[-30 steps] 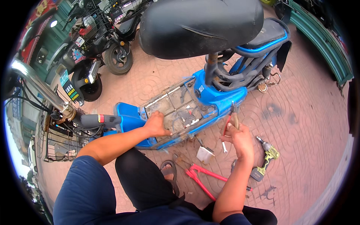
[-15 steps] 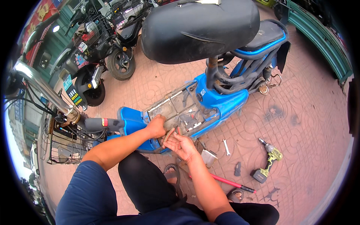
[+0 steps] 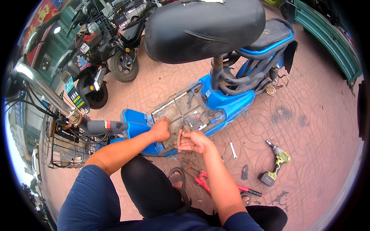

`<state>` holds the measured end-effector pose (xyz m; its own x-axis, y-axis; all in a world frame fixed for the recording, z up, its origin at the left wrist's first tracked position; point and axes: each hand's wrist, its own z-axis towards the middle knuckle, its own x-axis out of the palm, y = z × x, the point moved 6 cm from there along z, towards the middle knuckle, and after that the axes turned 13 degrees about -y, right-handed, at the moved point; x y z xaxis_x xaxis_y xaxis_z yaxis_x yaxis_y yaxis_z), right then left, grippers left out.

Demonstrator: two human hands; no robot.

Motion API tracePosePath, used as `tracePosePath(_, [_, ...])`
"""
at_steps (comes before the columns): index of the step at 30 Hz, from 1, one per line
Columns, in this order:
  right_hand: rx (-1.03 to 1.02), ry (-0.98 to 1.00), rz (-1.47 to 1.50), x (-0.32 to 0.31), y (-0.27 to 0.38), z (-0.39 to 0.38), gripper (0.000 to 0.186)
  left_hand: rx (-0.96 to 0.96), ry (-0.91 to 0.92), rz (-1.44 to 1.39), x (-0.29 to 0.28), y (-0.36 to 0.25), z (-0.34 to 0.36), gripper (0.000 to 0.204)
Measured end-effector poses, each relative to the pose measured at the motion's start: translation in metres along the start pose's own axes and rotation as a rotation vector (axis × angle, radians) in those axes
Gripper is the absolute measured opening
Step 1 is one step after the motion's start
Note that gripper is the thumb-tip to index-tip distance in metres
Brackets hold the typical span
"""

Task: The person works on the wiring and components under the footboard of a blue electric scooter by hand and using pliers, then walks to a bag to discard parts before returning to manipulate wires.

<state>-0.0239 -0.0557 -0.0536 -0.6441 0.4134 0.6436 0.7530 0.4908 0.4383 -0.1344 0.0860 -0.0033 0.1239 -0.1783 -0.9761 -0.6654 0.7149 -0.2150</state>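
Observation:
A blue electric scooter (image 3: 227, 106) stands before me, its shallow floor compartment (image 3: 178, 112) uncovered and dusty, with dark bits inside. My left hand (image 3: 160, 129) is closed at the compartment's front end, beside the blue front panel; whatever its fingers hold is hidden. Over the compartment's near edge, my right hand (image 3: 195, 142) has its palm turned up and its fingers bent. Between its thumb and fingers is a thin, reddish-brown, strip-like piece (image 3: 180, 137), too small to name.
Right of my legs lie red-handled bolt cutters (image 3: 203, 181), an open-end wrench (image 3: 232, 150), a dark flat piece (image 3: 244, 172) and a green cordless impact driver (image 3: 276, 165). The scooter's black seat (image 3: 204, 32) overhangs at the top. Other scooters (image 3: 123, 65) stand at far left.
My right hand has moved a little to the right and up, away from my left hand, carrying the thin piece. More of the red bolt cutters shows now. My left hand stays in place.

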Motion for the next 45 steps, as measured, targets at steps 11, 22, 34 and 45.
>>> tracePosePath(11, [0.162, -0.076, -0.270, -0.011, 0.020, 0.008, 0.039, -0.041, 0.045, 0.022, -0.006, -0.004, -0.005, 0.053])
tracePosePath(22, [0.307, 0.200, 0.126, 0.004, 0.018, -0.019, 0.027, -0.033, 0.066, 0.033, -0.008, -0.010, -0.008, 0.062])
tracePosePath(34, [0.187, 0.201, 0.327, 0.007, -0.003, 0.004, 0.022, -0.003, 0.049, 0.042, -0.007, -0.017, -0.011, 0.073])
tracePosePath(45, [0.140, 0.179, 0.325, 0.014, 0.006, -0.003, 0.029, 0.042, 0.176, 0.111, -0.018, -0.019, -0.022, 0.093])
